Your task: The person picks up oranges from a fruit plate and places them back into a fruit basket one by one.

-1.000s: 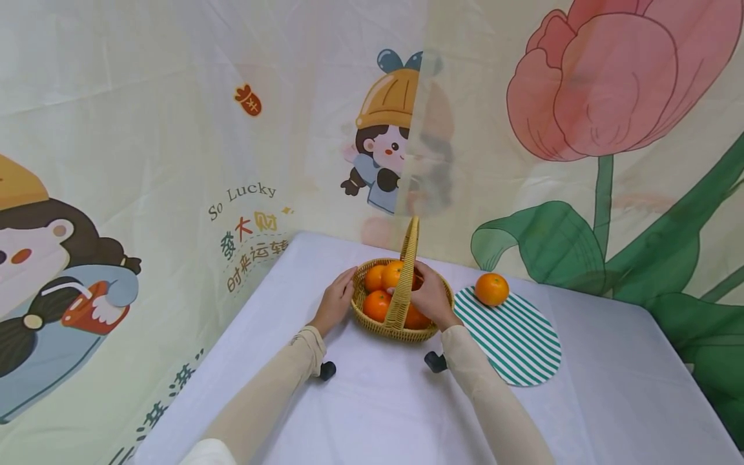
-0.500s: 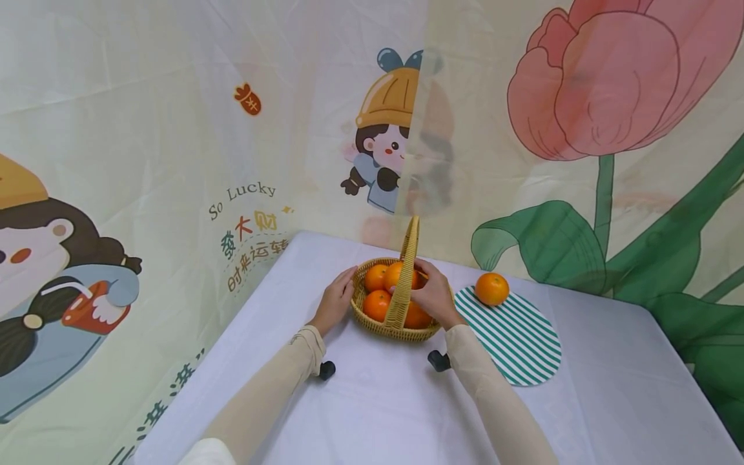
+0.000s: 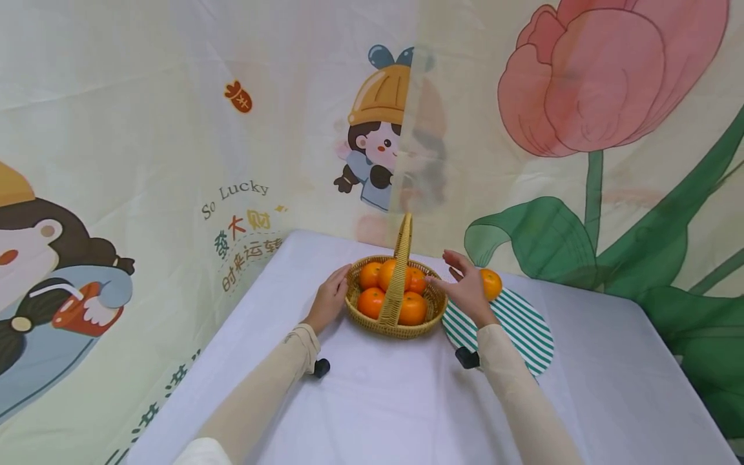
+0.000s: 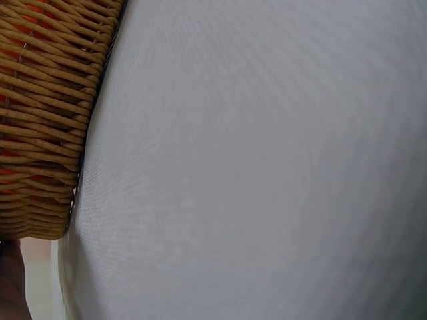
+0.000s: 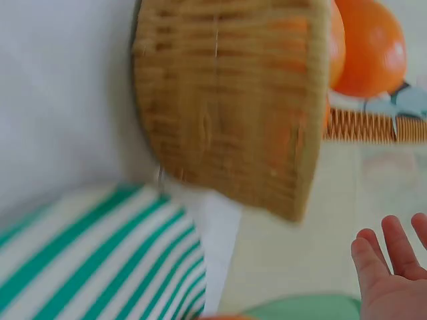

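Observation:
A woven wicker basket [image 3: 403, 332] with a tall arched handle [image 3: 397, 284] holds several oranges [image 3: 413, 309]. My left hand [image 3: 327, 301] lies along the basket's left side, fingers extended at the rim. In the left wrist view, the basket wall [image 4: 47, 113] shows with a bit of that hand [image 4: 10, 283] at its edge. Just right of the basket, my right hand [image 3: 468, 294] is raised with its fingers spread and nothing in them. Partly hidden behind it, a single orange [image 3: 492, 285] sits at the back of a round green-and-white striped mat [image 3: 526, 329].
A white cloth [image 3: 383, 400] covers the table. Behind it hangs a printed fabric backdrop [image 3: 314, 142] with cartoon figures and a large tulip. A black wrist-camera piece [image 3: 467, 357] sticks out below the right sleeve.
My right hand has let go of an orange in the basket, drawn out past the rim and moved right over the mat. My left hand has stayed at the basket's side.

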### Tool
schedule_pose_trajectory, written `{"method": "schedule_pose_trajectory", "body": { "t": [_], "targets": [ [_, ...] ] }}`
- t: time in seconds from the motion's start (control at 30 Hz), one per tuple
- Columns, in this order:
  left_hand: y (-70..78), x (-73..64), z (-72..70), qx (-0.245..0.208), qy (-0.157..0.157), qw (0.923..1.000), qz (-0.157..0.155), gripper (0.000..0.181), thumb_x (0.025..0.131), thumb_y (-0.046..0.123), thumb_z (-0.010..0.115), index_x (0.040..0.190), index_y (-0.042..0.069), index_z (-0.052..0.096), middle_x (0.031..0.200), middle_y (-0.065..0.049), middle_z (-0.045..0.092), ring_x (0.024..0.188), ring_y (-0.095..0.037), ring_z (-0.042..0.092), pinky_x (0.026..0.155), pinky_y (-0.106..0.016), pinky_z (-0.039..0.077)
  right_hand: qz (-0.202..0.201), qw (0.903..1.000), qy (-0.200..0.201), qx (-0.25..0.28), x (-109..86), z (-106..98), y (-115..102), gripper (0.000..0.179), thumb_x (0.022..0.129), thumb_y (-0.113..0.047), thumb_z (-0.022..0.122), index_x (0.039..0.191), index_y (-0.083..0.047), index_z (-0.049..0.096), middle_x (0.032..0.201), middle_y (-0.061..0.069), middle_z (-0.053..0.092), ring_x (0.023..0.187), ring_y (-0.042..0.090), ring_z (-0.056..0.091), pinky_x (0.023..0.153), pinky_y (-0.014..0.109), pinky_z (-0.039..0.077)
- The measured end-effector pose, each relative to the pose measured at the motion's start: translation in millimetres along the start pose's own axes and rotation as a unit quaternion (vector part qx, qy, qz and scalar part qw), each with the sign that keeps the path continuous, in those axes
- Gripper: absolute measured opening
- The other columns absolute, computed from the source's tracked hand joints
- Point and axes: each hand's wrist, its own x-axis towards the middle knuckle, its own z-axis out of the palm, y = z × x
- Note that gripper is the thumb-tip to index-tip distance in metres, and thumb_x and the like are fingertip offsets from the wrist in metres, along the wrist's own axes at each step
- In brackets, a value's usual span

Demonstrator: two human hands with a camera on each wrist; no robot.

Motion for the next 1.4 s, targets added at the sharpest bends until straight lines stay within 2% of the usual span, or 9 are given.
{"method": "schedule_pose_trajectory", "body": {
  "t": [0.1, 0.27, 0.4, 0.57, 0.77, 1.03, 1.4],
  "targets": [
    [1.0, -0.5, -1.2, 0.004, 0.0, 1.0, 0.006, 0.044, 0.104, 0.01, 0.041, 0.148, 0.007, 0.042, 0.15, -0.011, 0.042, 0.14, -0.022, 0.036, 0.115, -0.037, 0.029, 0.018, 0.9995, 0.022, -0.016, -2.0, -17, 6, 0.078, 0.078, -0.026, 0.084, 0.144, -0.01, 0.046, 0.143, 0.012, 0.048, 0.133, 0.028, 0.043, 0.111, 0.042, 0.037],
    [0.6, -0.2, -1.6, 0.006, -0.004, 1.0, -0.003, 0.045, 0.104, 0.011, 0.041, 0.149, 0.01, 0.041, 0.151, -0.009, 0.041, 0.14, -0.021, 0.035, 0.116, -0.035, 0.029, 0.054, 0.9955, 0.06, -0.05, -5.0, -47, 21, 0.08, 0.078, -0.035, 0.083, 0.144, -0.012, 0.045, 0.143, 0.009, 0.049, 0.132, 0.026, 0.044, 0.111, 0.041, 0.037],
    [-0.8, 0.5, -0.2, 0.002, -0.003, 1.0, -0.001, 0.045, 0.104, 0.011, 0.041, 0.149, 0.011, 0.041, 0.151, -0.011, 0.041, 0.14, -0.021, 0.035, 0.116, -0.035, 0.029, 0.061, 0.9935, 0.081, -0.052, -8.1, -68, 35, 0.077, 0.081, -0.032, 0.081, 0.145, -0.009, 0.044, 0.145, 0.012, 0.046, 0.133, 0.029, 0.042, 0.111, 0.044, 0.036],
    [-2.6, -1.4, -2.9, 0.006, 0.002, 1.0, 0.006, 0.044, 0.104, 0.01, 0.042, 0.148, 0.008, 0.042, 0.15, -0.014, 0.042, 0.139, -0.026, 0.037, 0.116, -0.04, 0.029, 0.084, 0.9916, 0.088, -0.042, -8.0, -82, 57, 0.077, 0.085, -0.029, 0.077, 0.148, -0.006, 0.039, 0.148, 0.015, 0.042, 0.135, 0.034, 0.038, 0.113, 0.047, 0.033],
    [0.4, -3.6, -2.7, 0.013, 0.0, 0.9999, 0.001, 0.044, 0.104, 0.01, 0.042, 0.147, 0.006, 0.042, 0.15, -0.013, 0.042, 0.139, -0.025, 0.037, 0.116, -0.039, 0.029, 0.094, 0.9913, 0.083, -0.04, -6.7, -86, 79, 0.083, 0.084, -0.033, 0.078, 0.149, -0.004, 0.035, 0.151, 0.017, 0.037, 0.137, 0.037, 0.033, 0.114, 0.052, 0.03],
    [-0.9, 1.8, 0.3, 0.007, 0.0, 0.9995, 0.029, 0.044, 0.103, 0.007, 0.043, 0.147, 0.006, 0.043, 0.149, -0.016, 0.043, 0.138, -0.026, 0.038, 0.115, -0.04, 0.03, 0.128, 0.9859, 0.088, -0.062, -2.6, -89, 104, 0.089, 0.082, -0.042, 0.077, 0.151, -0.006, 0.032, 0.152, 0.016, 0.035, 0.137, 0.036, 0.034, 0.114, 0.048, 0.031],
    [-3.3, 0.4, 0.0, 0.017, 0.009, 0.999, 0.039, 0.044, 0.103, 0.008, 0.044, 0.147, 0.006, 0.044, 0.148, -0.015, 0.044, 0.137, -0.027, 0.039, 0.114, -0.041, 0.032, 0.169, 0.9804, 0.077, -0.066, 1.6, -80, 115, 0.097, 0.08, -0.048, 0.076, 0.153, -0.008, 0.027, 0.151, 0.02, 0.035, 0.13, 0.039, 0.038, 0.112, 0.053, 0.034]
  ]
}}
